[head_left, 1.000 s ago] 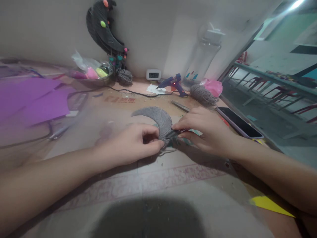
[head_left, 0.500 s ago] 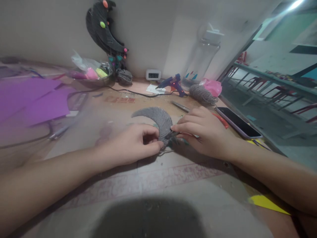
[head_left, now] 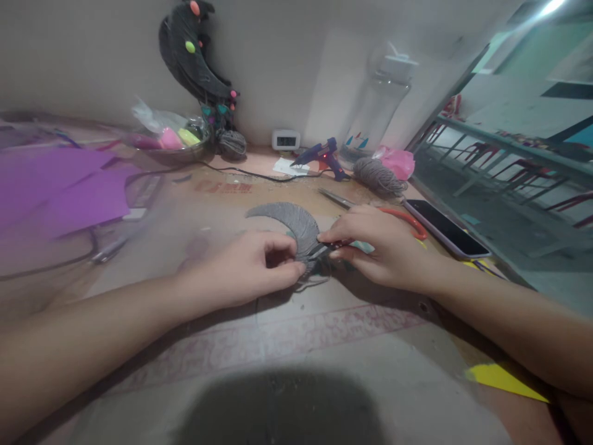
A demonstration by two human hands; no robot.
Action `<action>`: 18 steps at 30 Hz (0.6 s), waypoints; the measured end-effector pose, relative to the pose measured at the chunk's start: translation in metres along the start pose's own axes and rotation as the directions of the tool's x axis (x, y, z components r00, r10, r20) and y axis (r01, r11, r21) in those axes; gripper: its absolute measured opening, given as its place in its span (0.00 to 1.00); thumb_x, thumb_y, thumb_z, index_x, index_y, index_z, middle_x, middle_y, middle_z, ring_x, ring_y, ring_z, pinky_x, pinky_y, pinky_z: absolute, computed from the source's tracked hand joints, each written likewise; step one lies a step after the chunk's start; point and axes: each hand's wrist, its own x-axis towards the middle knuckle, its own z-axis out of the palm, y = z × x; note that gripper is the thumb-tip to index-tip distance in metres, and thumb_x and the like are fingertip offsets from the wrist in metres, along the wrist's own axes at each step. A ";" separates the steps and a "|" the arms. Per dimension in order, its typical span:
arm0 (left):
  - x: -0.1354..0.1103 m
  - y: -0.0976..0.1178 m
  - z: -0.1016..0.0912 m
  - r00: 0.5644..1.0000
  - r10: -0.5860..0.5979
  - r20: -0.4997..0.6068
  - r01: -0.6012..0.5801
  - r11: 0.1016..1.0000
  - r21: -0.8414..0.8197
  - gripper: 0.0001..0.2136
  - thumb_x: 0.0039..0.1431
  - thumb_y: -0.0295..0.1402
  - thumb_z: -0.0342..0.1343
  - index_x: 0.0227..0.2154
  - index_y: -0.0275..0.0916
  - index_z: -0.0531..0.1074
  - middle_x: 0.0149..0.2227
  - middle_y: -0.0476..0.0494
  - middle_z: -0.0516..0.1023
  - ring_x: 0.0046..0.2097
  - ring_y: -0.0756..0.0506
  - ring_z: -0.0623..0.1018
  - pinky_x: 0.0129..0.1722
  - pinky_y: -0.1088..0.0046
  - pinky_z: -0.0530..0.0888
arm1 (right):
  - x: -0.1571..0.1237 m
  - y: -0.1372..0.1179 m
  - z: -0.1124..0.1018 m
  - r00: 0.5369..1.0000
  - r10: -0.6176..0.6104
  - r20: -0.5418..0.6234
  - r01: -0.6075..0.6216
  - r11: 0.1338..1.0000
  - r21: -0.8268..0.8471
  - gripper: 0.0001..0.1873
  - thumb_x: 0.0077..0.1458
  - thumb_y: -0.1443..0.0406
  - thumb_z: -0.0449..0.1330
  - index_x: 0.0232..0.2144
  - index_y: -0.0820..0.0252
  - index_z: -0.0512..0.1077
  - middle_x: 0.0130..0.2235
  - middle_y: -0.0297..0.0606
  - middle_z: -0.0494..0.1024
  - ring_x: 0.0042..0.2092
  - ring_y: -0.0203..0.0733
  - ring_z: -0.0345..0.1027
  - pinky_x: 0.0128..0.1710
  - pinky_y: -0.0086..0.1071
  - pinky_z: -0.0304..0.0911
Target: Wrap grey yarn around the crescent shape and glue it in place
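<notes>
A crescent moon wrapped in grey yarn (head_left: 296, 219) lies over the table, its upper tip pointing left. My left hand (head_left: 252, 262) pinches its lower end between thumb and fingers. On the moon's right side, my right hand (head_left: 377, 244) is closed on a slim dark tool (head_left: 319, 251), whose exact kind I cannot make out. The tool's tip touches or lies very close to the yarn near my left thumb. A loose grey yarn strand (head_left: 315, 283) curls below the moon. Scissors with orange handles (head_left: 407, 217) lie behind my right hand, partly covered by it.
Behind are a blue glue gun (head_left: 322, 154), a small white clock (head_left: 286, 140), a grey yarn skein (head_left: 377, 176) and a clear bottle (head_left: 377, 111). A phone (head_left: 447, 228) lies right, purple sheets (head_left: 69, 185) left. A dark decorated moon (head_left: 185, 55) stands against the wall.
My right hand has shifted and turned slightly, showing more of the dark tool and the scissors' orange handle. My left hand stays on the moon.
</notes>
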 end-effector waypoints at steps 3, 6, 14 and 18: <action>0.000 0.000 0.000 1.000 -0.004 -0.002 0.004 1.000 -0.010 0.11 0.59 0.38 0.50 0.23 0.39 0.66 0.23 0.53 0.67 0.27 0.51 0.67 0.26 0.76 0.61 | 0.000 0.000 -0.001 1.000 0.009 0.003 -0.009 1.000 0.010 0.08 0.60 0.64 0.59 0.41 0.62 0.73 0.35 0.39 0.79 0.37 0.40 0.70 0.38 0.34 0.59; 0.000 -0.001 0.001 1.000 0.004 -0.013 -0.004 1.000 0.009 0.12 0.58 0.37 0.51 0.22 0.39 0.65 0.22 0.53 0.67 0.27 0.51 0.67 0.25 0.76 0.60 | 0.000 -0.001 -0.001 1.000 -0.030 -0.003 0.030 0.998 -0.055 0.08 0.61 0.65 0.57 0.41 0.62 0.73 0.34 0.39 0.79 0.36 0.41 0.69 0.38 0.34 0.58; 0.001 -0.002 0.002 1.000 0.013 -0.015 -0.013 1.000 0.020 0.12 0.59 0.38 0.51 0.22 0.39 0.65 0.21 0.54 0.64 0.26 0.52 0.65 0.25 0.76 0.59 | -0.002 -0.004 0.004 0.997 -0.067 -0.031 0.061 0.983 -0.174 0.08 0.62 0.66 0.56 0.40 0.61 0.74 0.35 0.40 0.80 0.36 0.43 0.67 0.36 0.36 0.57; 0.001 -0.001 0.001 0.999 0.016 -0.030 -0.015 0.999 0.037 0.12 0.58 0.37 0.51 0.21 0.38 0.64 0.21 0.54 0.64 0.26 0.52 0.64 0.25 0.76 0.58 | -0.002 -0.003 0.007 0.996 -0.069 -0.052 0.060 0.985 -0.161 0.07 0.62 0.67 0.56 0.40 0.61 0.74 0.35 0.40 0.80 0.36 0.42 0.67 0.36 0.35 0.56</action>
